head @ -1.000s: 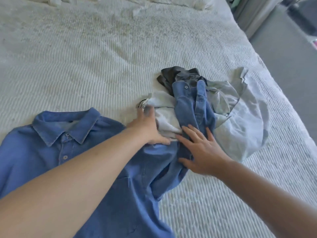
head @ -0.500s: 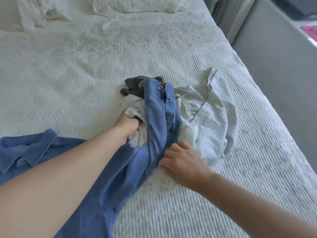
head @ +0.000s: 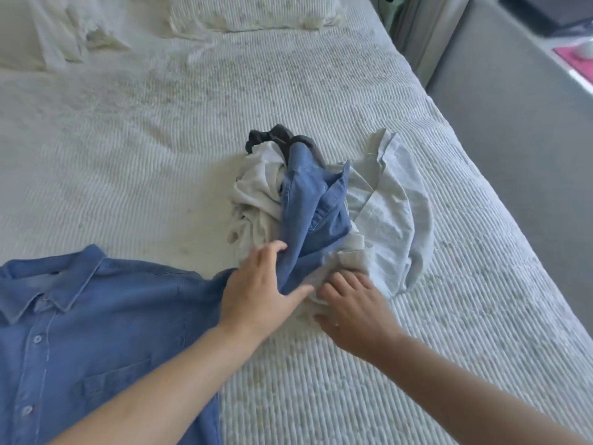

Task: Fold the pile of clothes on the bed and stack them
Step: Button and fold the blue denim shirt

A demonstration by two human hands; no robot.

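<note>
On the bed [head: 160, 130], which carries a white ribbed cover, we see a blue denim shirt [head: 96, 332] lying spread at the near left, with its collar toward the far side and its buttons showing. One sleeve [head: 308, 216] of this shirt runs to the right and up onto the pile of clothes [head: 321, 200] in the middle of the bed. In the pile we see a white garment [head: 256, 191] on the left, a dark grey garment [head: 276, 136] at the far edge, and a pale grey-blue shirt [head: 391, 213] spread on the right side. Our left hand [head: 260, 293] lies at the near left of the pile with fingers mostly straight, and the thumb and forefinger stand on either side of the denim sleeve, touching it; the grip here is loose and not closed. Our right hand [head: 353, 303] is just beside it, on the right, and its fingers are curled down into the white and pale cloth at the near edge of the pile, gripping this cloth. The two hands are close but apart. At the far end of the bed lie two white pillows [head: 253, 11], and a grey floor [head: 513, 123] runs along the right side of the bed.
</note>
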